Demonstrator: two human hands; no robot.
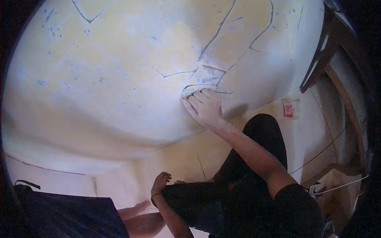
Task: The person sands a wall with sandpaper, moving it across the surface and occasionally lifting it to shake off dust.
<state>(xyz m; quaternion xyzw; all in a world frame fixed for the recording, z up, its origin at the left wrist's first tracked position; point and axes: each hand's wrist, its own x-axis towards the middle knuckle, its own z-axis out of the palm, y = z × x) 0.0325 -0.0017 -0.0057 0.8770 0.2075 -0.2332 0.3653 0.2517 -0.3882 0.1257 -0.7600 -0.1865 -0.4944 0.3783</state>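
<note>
My right hand (204, 107) is closed around a pale oblong block (198, 88) with a ribbed, dotted edge and presses it flat on the wall (119, 99). The wall is yellowish white, with bluish smudges and chalky patches. Dark crack lines run across it, and a bluish-grey patch (208, 74) lies just above the block. White dust coats the fingers of this hand. Low down, my left hand (161, 181), with a thin band at the wrist, hovers or rests by my dark-clothed leg. Its fingers are loosely bent and apart, with nothing seen in them.
Another person's dark clothing (67, 214) and bare leg are at lower left. A small red-and-white packet (289, 109) lies on the tiled floor near the wall. At right are a dark wooden frame (317, 59), an open cardboard box (333, 186) and a thin cord.
</note>
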